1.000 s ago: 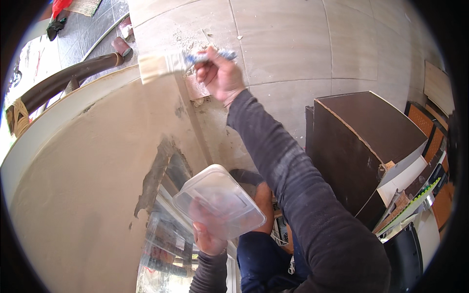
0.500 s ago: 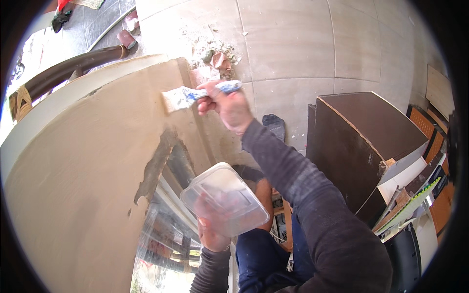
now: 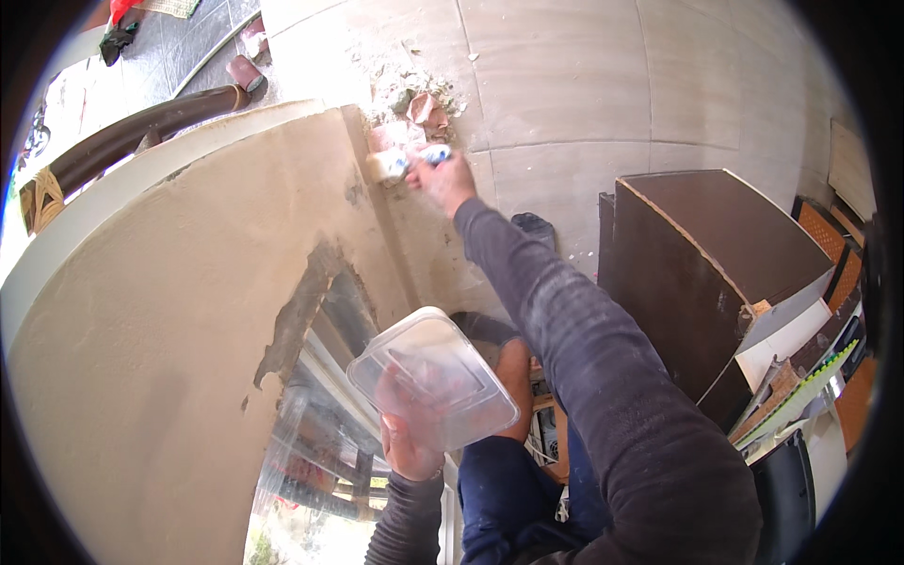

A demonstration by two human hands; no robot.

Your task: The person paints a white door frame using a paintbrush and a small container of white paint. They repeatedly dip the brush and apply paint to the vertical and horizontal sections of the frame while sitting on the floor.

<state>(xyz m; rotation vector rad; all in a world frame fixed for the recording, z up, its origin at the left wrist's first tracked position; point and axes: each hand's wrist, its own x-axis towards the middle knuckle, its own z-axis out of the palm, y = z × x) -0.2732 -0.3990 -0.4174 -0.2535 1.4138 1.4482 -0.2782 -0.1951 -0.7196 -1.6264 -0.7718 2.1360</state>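
Your right hand (image 3: pixel 444 179) is clamped on a brush (image 3: pixel 403 162) at the beige wall's (image 3: pixel 160 311) edge; your left hand (image 3: pixel 411 433) grips a clear plastic container (image 3: pixel 431 377). Rubble (image 3: pixel 414 99) litters the tiled floor (image 3: pixel 565 85) beside a brown cabinet (image 3: pixel 697 264).

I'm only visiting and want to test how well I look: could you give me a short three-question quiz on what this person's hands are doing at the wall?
1. True or false: the left hand holds a clear plastic container.
2. What does the right hand grip? A) a hammer B) a paintbrush C) a drill
3. Fill in: the brush's bristles touch the corner edge of the beige ____.

Key
1. True; its fingers show through the container's clear bottom.
2. B; a brush with a blue and white handle.
3. Wall; just below a patch of broken rubble.
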